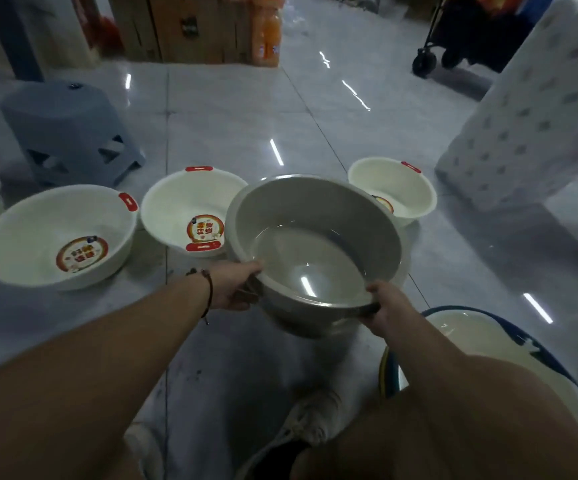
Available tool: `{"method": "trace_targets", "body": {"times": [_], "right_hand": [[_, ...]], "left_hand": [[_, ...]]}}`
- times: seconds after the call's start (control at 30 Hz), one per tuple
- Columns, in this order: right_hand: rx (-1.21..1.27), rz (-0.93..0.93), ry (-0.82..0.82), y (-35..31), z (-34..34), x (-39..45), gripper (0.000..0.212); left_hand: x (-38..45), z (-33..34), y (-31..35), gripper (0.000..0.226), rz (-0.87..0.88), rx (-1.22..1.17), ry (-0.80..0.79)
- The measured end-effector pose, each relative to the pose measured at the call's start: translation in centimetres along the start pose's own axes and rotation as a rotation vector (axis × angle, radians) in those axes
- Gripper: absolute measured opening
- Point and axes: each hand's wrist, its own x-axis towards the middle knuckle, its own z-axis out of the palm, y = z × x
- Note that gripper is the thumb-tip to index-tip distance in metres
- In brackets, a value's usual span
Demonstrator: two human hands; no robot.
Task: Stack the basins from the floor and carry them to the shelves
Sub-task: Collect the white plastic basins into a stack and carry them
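I hold a shiny steel basin (pixel 315 244) tilted above the floor in the middle of the view. My left hand (pixel 233 285) grips its near-left rim and my right hand (pixel 381 308) grips its near-right rim. Three white plastic basins with red handles stand on the floor: a large one (pixel 31 237) at the left, a middle one (pixel 176 209) next to the steel basin, and a third (pixel 401 188) partly hidden behind it. A blue-rimmed white basin (pixel 471 337) lies at the lower right, partly covered by my arm.
A grey-blue plastic stool (pixel 66 129) stands at the back left. Cardboard boxes (pixel 183 26) and orange bottles (pixel 268 32) line the far side. A tall white wrapped pack (pixel 536 109) rises at the right, a wheeled cart (pixel 453 39) behind it. My shoe (pixel 311 420) is below.
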Motion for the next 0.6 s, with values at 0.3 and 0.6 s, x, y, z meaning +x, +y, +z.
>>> {"method": "trace_targets", "body": {"times": [0.3,0.6], "right_hand": [[-0.205,0.082,0.013,1.2,0.4,6.9,0.027],[-1.131,0.010,0.021,3.3,-0.5,7.0,0.021]], "left_hand": [[6.5,1.5,1.8,0.026,-0.175,0.095,-0.020],[7.8,2.0,-2.2,0.016,-0.261,0.550,0.027]]}}
